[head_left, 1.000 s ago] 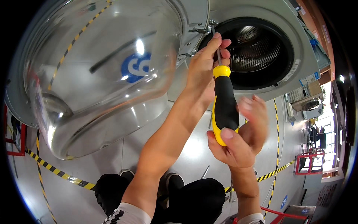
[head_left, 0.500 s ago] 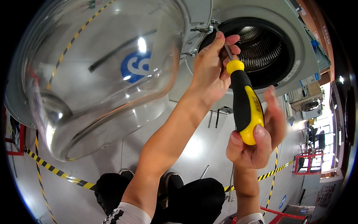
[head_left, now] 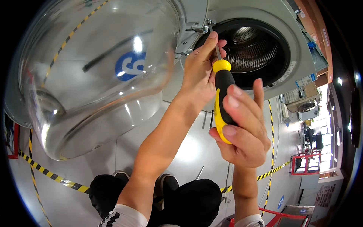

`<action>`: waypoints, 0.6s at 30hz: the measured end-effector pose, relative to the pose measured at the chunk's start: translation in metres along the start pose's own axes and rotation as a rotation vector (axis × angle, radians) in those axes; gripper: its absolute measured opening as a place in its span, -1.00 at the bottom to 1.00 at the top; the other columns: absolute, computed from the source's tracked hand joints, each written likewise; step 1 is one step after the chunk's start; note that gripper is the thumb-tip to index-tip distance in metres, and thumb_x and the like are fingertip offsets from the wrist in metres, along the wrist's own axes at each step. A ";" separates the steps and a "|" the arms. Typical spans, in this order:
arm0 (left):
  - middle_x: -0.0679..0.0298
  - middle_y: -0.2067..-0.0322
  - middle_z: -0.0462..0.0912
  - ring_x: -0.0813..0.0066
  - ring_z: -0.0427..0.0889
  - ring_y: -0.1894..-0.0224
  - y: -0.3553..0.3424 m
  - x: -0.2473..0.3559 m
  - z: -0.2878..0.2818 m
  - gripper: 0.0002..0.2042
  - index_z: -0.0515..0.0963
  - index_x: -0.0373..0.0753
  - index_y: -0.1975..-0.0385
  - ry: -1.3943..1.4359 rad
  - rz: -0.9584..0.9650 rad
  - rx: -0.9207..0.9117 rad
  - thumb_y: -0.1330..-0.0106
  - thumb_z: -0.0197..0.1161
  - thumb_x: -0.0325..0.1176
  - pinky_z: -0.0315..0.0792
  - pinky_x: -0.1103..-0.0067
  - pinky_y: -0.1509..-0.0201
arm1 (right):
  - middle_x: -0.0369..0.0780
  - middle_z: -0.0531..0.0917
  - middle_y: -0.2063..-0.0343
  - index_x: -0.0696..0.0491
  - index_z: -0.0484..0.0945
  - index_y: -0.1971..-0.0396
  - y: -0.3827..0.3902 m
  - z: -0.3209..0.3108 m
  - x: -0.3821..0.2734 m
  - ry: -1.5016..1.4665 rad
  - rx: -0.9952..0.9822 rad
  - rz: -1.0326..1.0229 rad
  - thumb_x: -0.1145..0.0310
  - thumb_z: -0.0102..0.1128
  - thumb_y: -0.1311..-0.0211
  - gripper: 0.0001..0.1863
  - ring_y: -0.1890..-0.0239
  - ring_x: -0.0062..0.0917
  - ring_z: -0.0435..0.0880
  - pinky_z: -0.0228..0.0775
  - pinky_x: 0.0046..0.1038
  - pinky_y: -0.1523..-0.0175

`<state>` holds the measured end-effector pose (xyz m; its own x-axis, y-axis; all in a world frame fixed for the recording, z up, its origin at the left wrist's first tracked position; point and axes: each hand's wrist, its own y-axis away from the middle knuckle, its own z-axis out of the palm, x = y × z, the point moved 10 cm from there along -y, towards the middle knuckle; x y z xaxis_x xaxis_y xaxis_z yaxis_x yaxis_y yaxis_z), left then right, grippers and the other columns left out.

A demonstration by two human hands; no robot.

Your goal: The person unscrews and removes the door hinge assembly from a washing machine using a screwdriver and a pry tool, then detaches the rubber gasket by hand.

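Your right hand (head_left: 242, 128) is clamped around the yellow-and-black screwdriver (head_left: 222, 99), just below your left hand (head_left: 200, 72), whose fingers pinch the shaft near the door hinge (head_left: 196, 28). If the handle tilts off line, the tip could slip off the screw and nick your fingers. Beyond, the washing machine (head_left: 264, 15) drum (head_left: 253, 53) looks empty; the glass door (head_left: 94, 75) hangs open.

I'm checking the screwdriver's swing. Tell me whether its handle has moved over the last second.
Yes. The screwdriver handle swung right half a second ago, then came back left and more upright, judged against the drum opening. Its tip stays by the door hinge.
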<state>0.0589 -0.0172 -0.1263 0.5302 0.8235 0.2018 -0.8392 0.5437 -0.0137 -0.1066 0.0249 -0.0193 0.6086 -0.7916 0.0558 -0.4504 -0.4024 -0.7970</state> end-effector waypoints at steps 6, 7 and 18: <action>0.21 0.53 0.57 0.69 0.33 0.74 -0.013 -0.008 0.007 -0.67 0.51 -0.39 0.30 0.088 -0.008 -0.171 -0.30 0.21 -0.17 0.13 0.78 0.77 | -0.21 0.29 0.12 -0.16 0.47 0.10 0.017 -0.015 0.006 0.243 0.148 0.196 0.06 0.55 0.24 -0.37 0.14 -0.30 0.40 0.29 -0.35 0.20; 0.20 0.52 0.57 0.69 0.34 0.74 -0.014 -0.007 0.005 -0.67 0.51 -0.40 0.29 0.070 0.001 -0.155 -0.31 0.20 -0.17 0.14 0.77 0.77 | -0.19 0.31 0.12 -0.12 0.45 0.07 0.016 -0.012 0.005 0.232 0.118 0.182 0.07 0.51 0.19 -0.38 0.16 -0.29 0.43 0.32 -0.33 0.19; 0.28 0.52 0.58 0.73 0.39 0.71 -0.011 -0.007 0.011 -0.70 0.52 -0.34 0.26 0.039 -0.035 -0.223 -0.30 0.22 -0.17 0.18 0.82 0.73 | -0.05 0.49 0.03 -0.08 0.47 0.14 0.011 -0.018 0.012 0.023 0.181 0.025 0.25 0.45 0.06 -0.56 0.04 -0.07 0.52 0.37 -0.11 -0.02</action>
<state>0.0631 -0.0303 -0.1165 0.5663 0.8070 0.1675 -0.7751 0.5905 -0.2249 -0.1164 0.0029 -0.0161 0.5826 -0.8114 0.0467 -0.3388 -0.2947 -0.8935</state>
